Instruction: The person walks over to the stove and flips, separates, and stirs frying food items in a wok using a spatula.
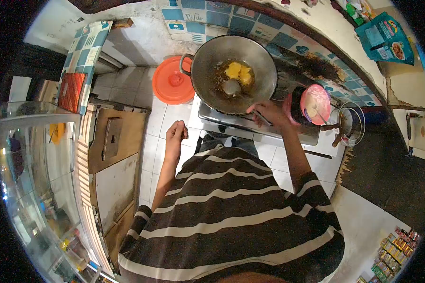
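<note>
A large metal wok (208, 61) sits on the stove (231, 123), with oil and yellow pieces of food (238, 70) in its middle. My right hand (268, 114) is at the wok's near rim, its fingers wrapped round the handle of a metal utensil. The round head of the utensil (232, 87) rests in the oil beside the yellow food. My left hand (176, 131) hangs over the floor to the left of the stove, fingers curled in, with nothing seen in it.
An orange-red lid (167, 87) lies left of the wok. Right of the stove are a pink bowl (319, 100) of pale batter with a spoon and a wire strainer (359, 123). A wooden cabinet (113, 141) and a glass case (38, 120) stand on the left.
</note>
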`<act>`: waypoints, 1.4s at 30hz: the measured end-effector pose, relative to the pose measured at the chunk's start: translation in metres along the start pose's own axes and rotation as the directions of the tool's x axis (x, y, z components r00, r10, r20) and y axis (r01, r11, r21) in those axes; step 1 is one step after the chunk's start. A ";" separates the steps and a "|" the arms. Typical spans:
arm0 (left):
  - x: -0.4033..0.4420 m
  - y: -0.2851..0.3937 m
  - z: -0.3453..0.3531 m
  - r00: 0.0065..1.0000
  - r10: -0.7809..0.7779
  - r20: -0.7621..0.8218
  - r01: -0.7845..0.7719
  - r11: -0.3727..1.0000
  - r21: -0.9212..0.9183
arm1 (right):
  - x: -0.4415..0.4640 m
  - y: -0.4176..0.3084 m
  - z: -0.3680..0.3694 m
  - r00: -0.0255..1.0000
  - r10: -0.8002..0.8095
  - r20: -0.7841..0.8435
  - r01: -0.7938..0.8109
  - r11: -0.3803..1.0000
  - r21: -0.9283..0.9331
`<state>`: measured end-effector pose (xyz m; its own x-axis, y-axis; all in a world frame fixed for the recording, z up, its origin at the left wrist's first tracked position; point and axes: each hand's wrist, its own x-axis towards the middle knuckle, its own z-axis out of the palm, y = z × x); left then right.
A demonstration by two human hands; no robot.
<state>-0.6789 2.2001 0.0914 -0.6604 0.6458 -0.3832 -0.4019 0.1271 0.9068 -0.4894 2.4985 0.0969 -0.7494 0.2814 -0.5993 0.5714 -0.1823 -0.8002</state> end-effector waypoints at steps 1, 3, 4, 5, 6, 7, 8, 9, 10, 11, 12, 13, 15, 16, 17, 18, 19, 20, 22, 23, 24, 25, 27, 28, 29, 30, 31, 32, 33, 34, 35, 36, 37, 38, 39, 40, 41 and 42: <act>0.001 0.001 -0.002 1.000 -0.011 -0.001 0.011 1.000 -0.011 | -0.001 0.002 0.001 0.999 -0.034 0.027 0.033 0.998 0.051; 0.005 0.003 -0.008 1.000 -0.005 0.024 0.005 1.000 0.028 | 0.006 0.007 0.000 0.997 -0.054 0.055 0.050 0.997 0.059; 0.006 0.004 -0.010 1.000 -0.008 0.023 0.008 1.000 0.017 | 0.006 0.006 0.003 0.994 -0.081 0.076 0.074 0.993 0.097; 0.008 0.004 -0.012 1.000 -0.010 0.023 0.010 1.000 0.004 | 0.006 0.004 0.006 0.989 -0.110 0.096 0.096 0.986 0.134; 0.010 0.005 -0.013 1.000 -0.012 0.022 0.012 1.000 -0.009 | 0.005 0.002 0.008 0.983 -0.157 0.095 0.142 0.978 0.150; 0.011 0.006 -0.014 1.000 -0.017 0.020 0.017 1.000 -0.014 | 0.004 0.001 0.011 0.975 -0.204 0.093 0.186 0.968 0.167; 0.013 0.006 -0.014 1.000 -0.021 0.018 0.021 1.000 -0.019 | 0.003 0.000 0.014 0.964 -0.250 0.090 0.231 0.956 0.183; 0.014 0.008 -0.015 1.000 -0.025 0.016 0.026 0.999 -0.024 | 0.003 0.001 0.016 0.971 -0.226 0.074 0.197 0.939 0.281; 0.016 0.009 -0.015 1.000 -0.024 0.017 0.024 0.999 -0.027 | 0.003 0.001 0.018 0.978 -0.201 0.062 0.163 0.912 0.377; 0.016 0.010 -0.015 1.000 -0.023 0.016 0.023 0.999 -0.030 | 0.003 0.002 0.021 0.983 -0.175 0.054 0.130 0.874 0.469; 0.016 0.011 -0.015 1.000 -0.022 0.015 0.022 0.999 -0.033 | -0.001 0.003 0.026 0.977 -0.211 0.010 0.186 0.879 0.439; 0.018 0.011 -0.016 1.000 -0.020 0.019 0.021 0.999 -0.032 | -0.007 0.004 0.032 0.968 -0.248 -0.033 0.240 0.882 0.405; 0.020 0.011 -0.020 0.999 -0.021 0.026 0.021 0.999 -0.030 | -0.010 0.008 0.039 0.950 -0.298 -0.092 0.311 0.898 0.311; 0.020 0.011 -0.020 0.999 -0.019 0.029 0.020 0.999 -0.028 | -0.008 0.012 0.041 0.943 -0.314 -0.109 0.332 0.909 0.251; 0.019 0.013 -0.021 0.999 -0.019 0.032 0.019 0.999 -0.025 | -0.008 0.015 0.043 0.935 -0.332 -0.124 0.350 0.917 0.190; 0.018 0.014 -0.021 0.999 -0.016 0.034 0.017 1.000 -0.022 | -0.010 0.010 0.050 0.939 -0.249 -0.239 0.289 0.945 0.151; 0.017 0.014 -0.022 0.999 -0.021 0.037 0.022 1.000 -0.022 | -0.014 -0.001 0.062 0.920 -0.169 -0.352 0.224 0.967 0.120; 0.017 0.013 -0.023 0.999 -0.026 0.038 0.027 0.999 -0.021 | -0.017 -0.006 0.068 0.882 -0.092 -0.462 0.153 0.983 0.097; 0.017 0.013 -0.024 0.999 -0.027 0.043 0.027 1.000 -0.013 | 0.007 0.028 0.061 0.875 -0.156 -0.458 0.260 0.950 0.174; 0.016 0.015 -0.023 0.999 -0.023 0.048 0.024 1.000 -0.007 | 0.018 0.040 0.058 0.869 -0.187 -0.458 0.312 0.926 0.213; 0.015 0.015 -0.024 0.998 -0.022 0.052 0.022 1.000 0.000 | 0.022 0.037 0.055 0.868 -0.210 -0.450 0.317 0.931 0.178; 0.014 0.016 -0.024 0.998 -0.026 0.054 0.026 1.000 0.004 | 0.026 0.034 0.052 0.868 -0.232 -0.440 0.323 0.936 0.143; 0.014 0.017 -0.026 0.998 -0.032 0.061 0.032 0.999 0.013 | 0.025 0.027 0.053 0.860 -0.266 -0.435 0.338 0.936 0.096; 0.014 0.018 -0.027 0.998 -0.035 0.059 0.034 0.999 0.016 | 0.020 0.020 0.056 0.854 -0.277 -0.440 0.346 0.935 0.082; 0.013 0.018 -0.027 0.998 -0.037 0.057 0.036 0.999 0.016 | 0.017 0.016 0.058 0.848 -0.289 -0.445 0.354 0.933 0.068; 0.012 0.019 -0.028 0.998 -0.040 0.054 0.039 0.999 0.015 | 0.019 0.021 0.057 0.819 -0.357 -0.450 0.369 0.927 -0.063; 0.011 0.018 -0.030 0.998 -0.038 0.053 0.037 0.999 0.018 | 0.020 0.029 0.053 0.789 -0.424 -0.444 0.377 0.906 -0.194; 0.011 0.017 -0.031 0.998 -0.037 0.050 0.036 0.999 0.020 | 0.020 0.035 0.050 0.760 -0.489 -0.428 0.377 0.868 -0.322; 0.010 0.016 -0.033 0.998 -0.037 0.047 0.036 0.999 0.021 | 0.012 0.028 0.051 0.780 -0.427 -0.458 0.332 0.902 -0.277; 0.009 0.015 -0.036 0.998 -0.034 0.045 0.033 0.999 0.022 | -0.003 0.015 0.053 0.797 -0.363 -0.483 0.285 0.931 -0.229; 0.008 0.014 -0.037 0.999 -0.032 0.043 0.031 0.999 0.022 | -0.011 0.008 0.054 0.811 -0.296 -0.505 0.236 0.955 -0.181; 0.007 0.013 -0.039 0.999 -0.030 0.042 0.030 0.999 0.021 | -0.012 0.011 0.053 0.783 -0.354 -0.512 0.267 0.934 -0.237; 0.007 0.012 -0.039 0.999 -0.029 0.037 0.028 1.000 0.005 | -0.013 0.015 0.051 0.752 -0.411 -0.516 0.296 0.909 -0.293; 0.007 0.011 -0.039 0.999 -0.027 0.034 0.028 1.000 -0.011 | -0.014 0.018 0.049 0.718 -0.466 -0.517 0.321 0.881 -0.348; 0.007 0.011 -0.039 0.999 -0.027 0.031 0.028 0.999 -0.029 | -0.016 0.021 0.047 0.715 -0.483 -0.506 0.297 0.864 -0.406; 0.007 0.011 -0.039 0.999 -0.028 0.035 0.029 0.999 -0.026 | -0.019 0.024 0.046 0.712 -0.500 -0.493 0.271 0.844 -0.463; 0.006 0.010 -0.039 0.999 -0.029 0.039 0.030 0.999 -0.023 | -0.021 0.025 0.045 0.710 -0.516 -0.480 0.245 0.819 -0.519; 0.007 0.010 -0.038 0.999 -0.028 0.042 0.029 0.999 -0.021 | -0.023 0.020 0.046 0.686 -0.563 -0.461 0.297 0.795 -0.529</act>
<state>-0.7117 2.1771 0.0917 -0.6213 0.6734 -0.4007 -0.4340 0.1300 0.8915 -0.4764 2.4449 0.0938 -0.6820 0.7296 0.0501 0.4087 0.4370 -0.8012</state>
